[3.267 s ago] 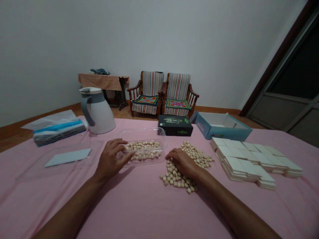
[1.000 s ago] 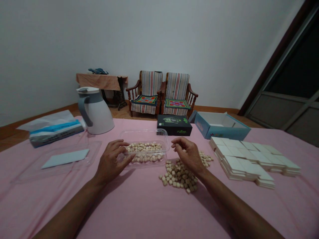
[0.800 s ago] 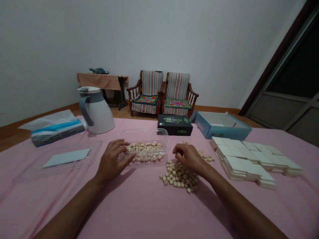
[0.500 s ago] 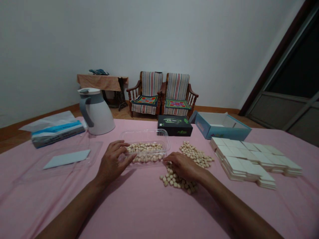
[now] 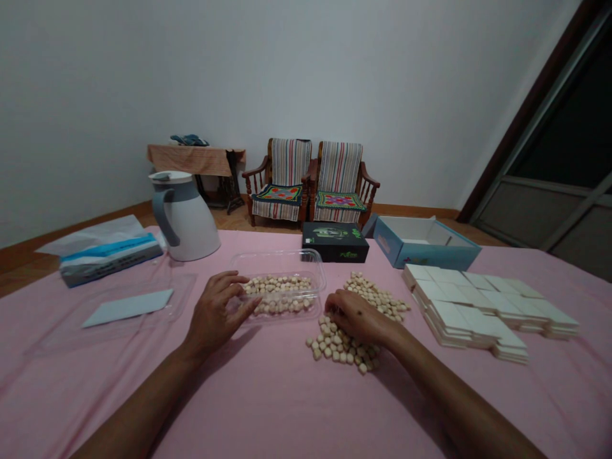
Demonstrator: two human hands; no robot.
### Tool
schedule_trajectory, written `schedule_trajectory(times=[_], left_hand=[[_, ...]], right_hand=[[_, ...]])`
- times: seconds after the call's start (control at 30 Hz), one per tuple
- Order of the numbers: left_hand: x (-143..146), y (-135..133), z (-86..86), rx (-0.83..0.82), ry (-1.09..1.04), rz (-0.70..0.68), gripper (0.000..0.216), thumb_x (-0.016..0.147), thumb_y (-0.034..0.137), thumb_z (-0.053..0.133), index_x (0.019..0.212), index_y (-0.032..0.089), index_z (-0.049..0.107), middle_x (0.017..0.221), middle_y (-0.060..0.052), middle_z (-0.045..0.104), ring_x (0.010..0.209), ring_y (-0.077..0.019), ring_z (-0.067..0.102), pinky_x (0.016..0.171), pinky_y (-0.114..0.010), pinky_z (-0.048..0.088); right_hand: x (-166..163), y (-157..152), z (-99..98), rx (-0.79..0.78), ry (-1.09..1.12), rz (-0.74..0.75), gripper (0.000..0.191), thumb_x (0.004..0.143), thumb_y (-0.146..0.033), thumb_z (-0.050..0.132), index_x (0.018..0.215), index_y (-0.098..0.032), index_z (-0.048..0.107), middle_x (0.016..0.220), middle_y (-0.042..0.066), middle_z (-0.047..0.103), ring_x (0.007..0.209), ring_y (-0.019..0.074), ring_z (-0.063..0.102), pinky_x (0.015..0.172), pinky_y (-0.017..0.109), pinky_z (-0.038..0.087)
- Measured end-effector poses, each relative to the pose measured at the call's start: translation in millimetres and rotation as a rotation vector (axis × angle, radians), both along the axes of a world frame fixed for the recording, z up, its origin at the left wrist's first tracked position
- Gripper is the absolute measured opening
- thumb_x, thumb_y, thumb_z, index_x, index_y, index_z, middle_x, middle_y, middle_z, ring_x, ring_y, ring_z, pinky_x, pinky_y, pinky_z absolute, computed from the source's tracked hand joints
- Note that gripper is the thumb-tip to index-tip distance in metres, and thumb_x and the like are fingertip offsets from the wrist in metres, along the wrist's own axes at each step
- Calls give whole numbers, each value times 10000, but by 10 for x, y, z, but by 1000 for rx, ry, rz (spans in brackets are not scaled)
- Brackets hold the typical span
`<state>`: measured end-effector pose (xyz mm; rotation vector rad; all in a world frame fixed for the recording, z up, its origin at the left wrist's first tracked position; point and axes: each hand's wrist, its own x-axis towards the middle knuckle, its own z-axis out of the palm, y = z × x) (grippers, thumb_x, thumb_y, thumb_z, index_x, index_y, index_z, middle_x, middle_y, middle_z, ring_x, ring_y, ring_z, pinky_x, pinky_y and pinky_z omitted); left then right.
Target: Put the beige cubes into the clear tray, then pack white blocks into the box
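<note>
Head: L hand [image 5: 216,310] spread at tub [image 5: 316,306]; R hand [image 5: 357,315] over pale pcs [image 5: 337,347], grip unclear; blk box [image 5: 329,241] lettering [image 5: 352,255] illegible.

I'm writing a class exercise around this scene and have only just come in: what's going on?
Over a pink cloth, someone is handling small beige rounded pieces. The left hand, thumb and fingers apart, is at the left end of a clear plastic container holding many of them. The right hand is at a loose pile of the same pieces, to the container's right; whether its fingers grip any is hidden. Stacks of flat cream squares lie farther right.
</note>
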<state>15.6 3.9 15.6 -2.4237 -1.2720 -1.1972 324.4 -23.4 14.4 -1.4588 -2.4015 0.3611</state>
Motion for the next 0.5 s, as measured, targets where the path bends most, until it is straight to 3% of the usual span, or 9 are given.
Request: schedule_trajectory(times=[0.5], left_hand=[[-27, 23, -33, 33, 9, -13, 196, 798, 373, 640, 702, 203, 615, 968, -89, 695, 1053, -261, 560, 907, -413, 453]], right_hand=[[-16, -22, 23, -56, 38, -12, 151, 822, -90, 520, 894, -147, 641, 918, 79, 643, 842, 163, 544, 747, 250, 376]])
